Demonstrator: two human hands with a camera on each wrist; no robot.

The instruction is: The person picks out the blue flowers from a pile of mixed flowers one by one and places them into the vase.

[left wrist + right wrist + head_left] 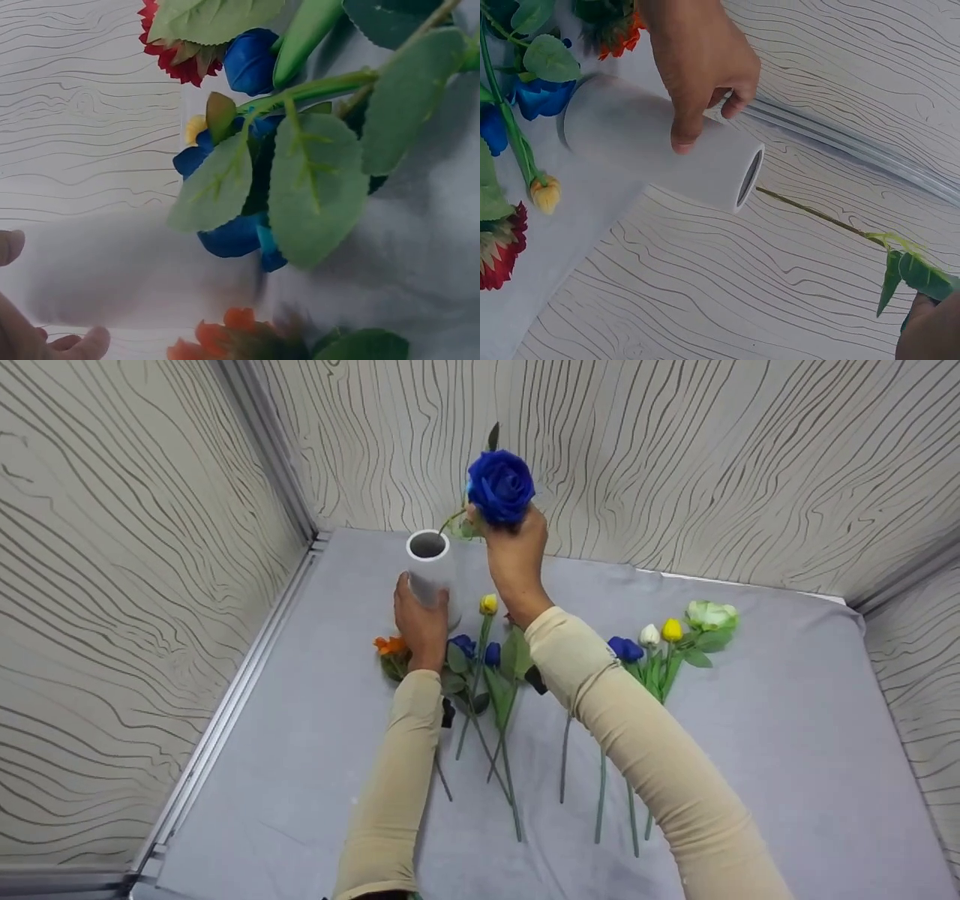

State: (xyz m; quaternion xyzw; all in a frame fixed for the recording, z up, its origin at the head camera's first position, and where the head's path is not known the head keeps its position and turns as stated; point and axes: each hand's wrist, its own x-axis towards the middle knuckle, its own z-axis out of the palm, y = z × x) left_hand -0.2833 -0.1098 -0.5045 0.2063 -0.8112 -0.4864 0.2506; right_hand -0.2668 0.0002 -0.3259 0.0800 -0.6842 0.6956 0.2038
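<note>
A white cylindrical vase [435,577] stands upright toward the back left of the cloth. My left hand [421,622] grips its side, thumb and fingers around the wall. Above and to the right, my right hand [519,551] holds a blue rose [501,487] just below its bloom. In the right wrist view, the rose's thin stem [817,214] slants toward the vase's mouth, its cut end right by the rim. Green leaves [926,276] stick out near the right hand's fingers [934,330]. In the left wrist view the left fingers [82,343] show at the vase's edge.
Artificial flowers lie near the vase: an orange flower [391,645], a yellow bud [488,604], blue blooms and a red flower [506,251]. Farther right lie another blue flower [625,649], white and yellow tulips [672,630] and a pale green flower [711,616]. Wood-patterned panels [600,457] surround the grey cloth [787,750].
</note>
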